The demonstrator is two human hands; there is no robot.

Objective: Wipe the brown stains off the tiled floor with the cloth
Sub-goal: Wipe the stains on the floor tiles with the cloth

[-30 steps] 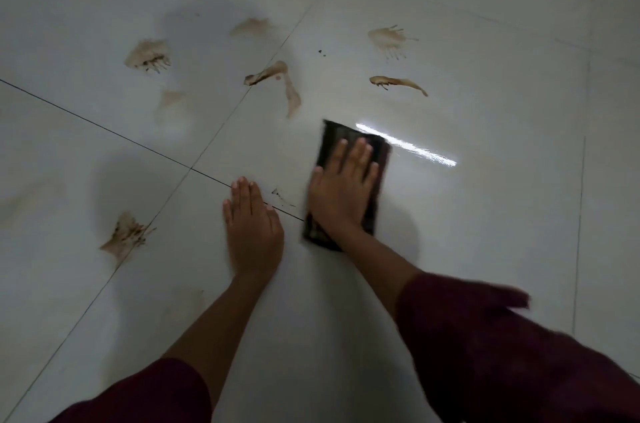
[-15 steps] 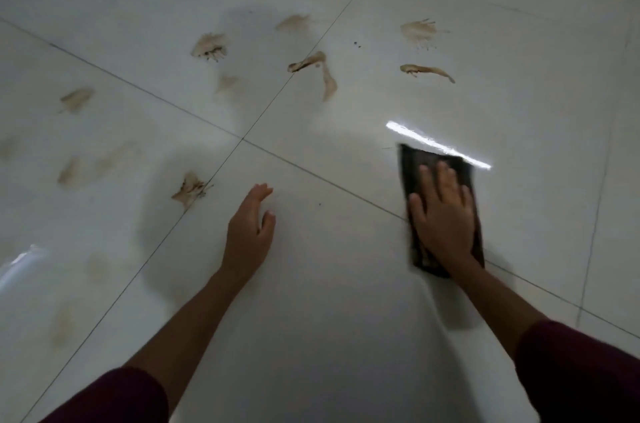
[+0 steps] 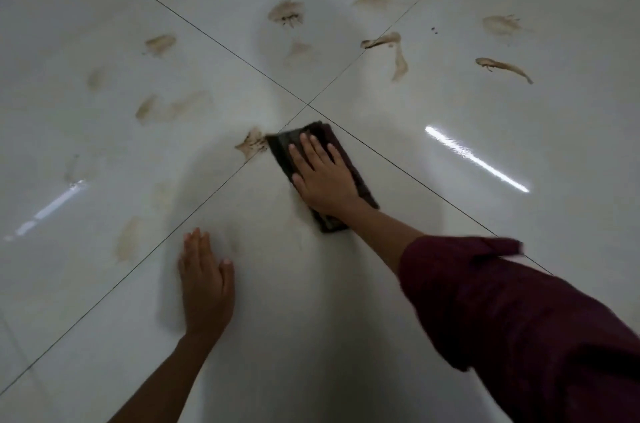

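My right hand (image 3: pixel 323 176) lies flat, fingers spread, pressing a dark folded cloth (image 3: pixel 282 149) onto the glossy white tiled floor (image 3: pixel 311 318) close to where four tiles meet. The cloth's far left corner touches a brown stain (image 3: pixel 252 142). My left hand (image 3: pixel 205 284) rests palm down on the floor, nearer to me and to the left, holding nothing. Several more brown stains lie beyond: one dark splatter (image 3: pixel 286 12), a curved streak (image 3: pixel 391 45), a thin streak (image 3: pixel 504 68) at the right, and faint smears (image 3: pixel 169 107) at the left.
Dark grout lines (image 3: pixel 214 43) cross near the cloth. Bright light reflections (image 3: pixel 476 159) glare on the tiles at right and lower left. My dark red sleeve (image 3: pixel 519 318) fills the lower right.
My right hand slid the cloth from the right over to the left, up against the stain by the tile junction. My left hand drew back toward me and flattened on the floor.
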